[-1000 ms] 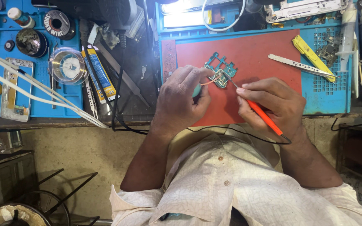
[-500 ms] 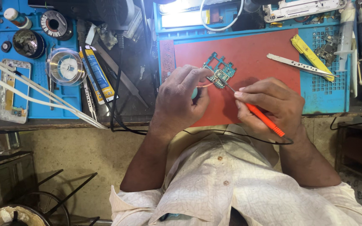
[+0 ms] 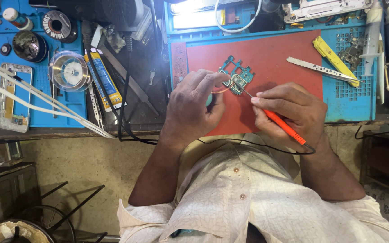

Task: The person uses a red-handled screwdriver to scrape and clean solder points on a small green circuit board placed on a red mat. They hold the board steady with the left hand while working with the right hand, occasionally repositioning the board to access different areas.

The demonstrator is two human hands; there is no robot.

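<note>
Red mat (image 3: 275,58); tweezers (image 3: 320,69) nr circuit board (image 3: 237,77)

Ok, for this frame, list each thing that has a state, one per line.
circuit board: flat on the red mat, pinned by the left hand.
orange-handled probe: gripped in the right hand, its tip on the board.
metal tweezers: lying loose on the mat, untouched.
yellow tool: lying on the blue mat.
wire spool: lying flat.

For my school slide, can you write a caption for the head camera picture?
Right hand touches an orange-handled probe to a small green circuit board that the left hand steadies on a red mat.
</note>
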